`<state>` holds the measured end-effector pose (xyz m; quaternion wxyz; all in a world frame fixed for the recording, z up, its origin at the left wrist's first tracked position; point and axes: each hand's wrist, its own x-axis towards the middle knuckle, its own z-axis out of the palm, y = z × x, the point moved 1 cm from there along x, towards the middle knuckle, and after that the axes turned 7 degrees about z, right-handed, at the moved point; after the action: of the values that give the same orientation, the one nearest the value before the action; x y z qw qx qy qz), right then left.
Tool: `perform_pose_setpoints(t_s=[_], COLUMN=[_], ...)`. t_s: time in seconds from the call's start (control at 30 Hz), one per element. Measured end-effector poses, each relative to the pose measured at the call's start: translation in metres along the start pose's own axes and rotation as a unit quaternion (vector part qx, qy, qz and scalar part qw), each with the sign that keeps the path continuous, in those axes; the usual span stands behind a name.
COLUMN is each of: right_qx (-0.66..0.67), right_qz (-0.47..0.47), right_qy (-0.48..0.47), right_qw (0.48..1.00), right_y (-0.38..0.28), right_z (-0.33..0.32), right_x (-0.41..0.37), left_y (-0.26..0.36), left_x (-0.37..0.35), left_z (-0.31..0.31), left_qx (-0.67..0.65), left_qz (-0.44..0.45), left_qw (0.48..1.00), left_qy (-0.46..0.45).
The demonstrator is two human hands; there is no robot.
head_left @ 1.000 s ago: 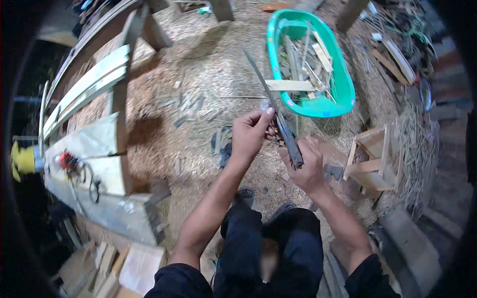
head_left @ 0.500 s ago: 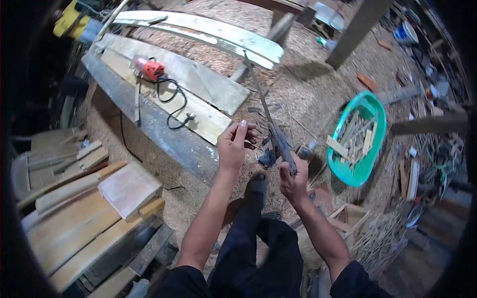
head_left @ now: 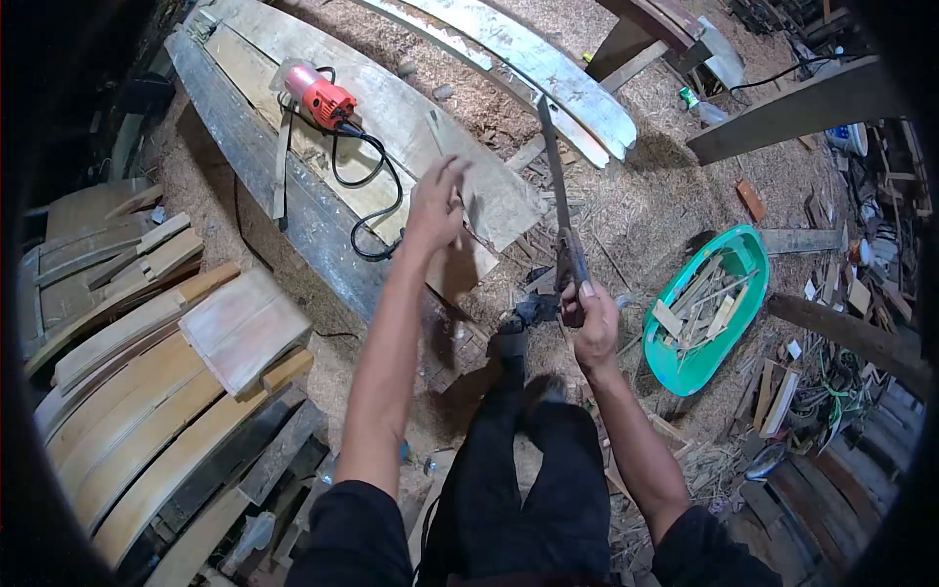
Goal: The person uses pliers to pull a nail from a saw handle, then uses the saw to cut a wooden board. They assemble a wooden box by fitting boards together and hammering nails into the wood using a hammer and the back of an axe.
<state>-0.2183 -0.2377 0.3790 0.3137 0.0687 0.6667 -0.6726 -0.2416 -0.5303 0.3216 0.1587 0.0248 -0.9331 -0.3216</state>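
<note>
We look down on a sawdust-strewn floor (head_left: 626, 210) in a woodworking shed. Our right hand (head_left: 590, 321) is closed tight round the dark handle of a long knife (head_left: 561, 205), the thumb pressed on top and the narrow blade pointing up and away from us. Our left hand (head_left: 437, 201) is raised and well apart from the knife, its fingers loosely spread and blurred, with nothing visible in its grasp. It hovers above long pale planks (head_left: 391, 108) lying on the floor, where a red power tool (head_left: 323, 93) rests with its black cord (head_left: 377, 186). To the right, near the knife hand, sits a green basin (head_left: 748, 256) filled with wood offcuts. Curved boards (head_left: 147, 372) are stacked at left.
</note>
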Motion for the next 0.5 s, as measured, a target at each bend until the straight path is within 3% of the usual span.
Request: perform_pose_setpoints(t_s=[0.03,0.13,0.3,0.4,0.5], right_qx=[-0.006,-0.029,-0.019,-0.068,-0.119], right_qz=[0.0,-0.021,-0.016,-0.061,-0.049], right_qy=[0.016,0.036,0.043,0.041,0.031], right_qw=[1.0,0.999,0.999,0.995,0.991], right_y=[0.001,0.009,0.021,0.022,0.026], right_z=[-0.003,-0.015,-0.019,-0.011,-0.013], right_x=[0.002,0.009,0.021,0.034,0.049], left_y=[-0.004,-0.02,-0.021,-0.007,-0.004], left_x=[-0.001,-0.005,-0.001,0.021,0.044], left_z=[-0.002,0.008,0.035,0.062,0.078], left_qx=[0.035,0.066,0.132,0.137,0.136], left_qz=[0.017,0.052,-0.022,-0.059,-0.086], left_qw=[0.99,0.968,0.976,0.984,0.986], left_qy=[-0.137,-0.237,-0.17,-0.095,-0.047])
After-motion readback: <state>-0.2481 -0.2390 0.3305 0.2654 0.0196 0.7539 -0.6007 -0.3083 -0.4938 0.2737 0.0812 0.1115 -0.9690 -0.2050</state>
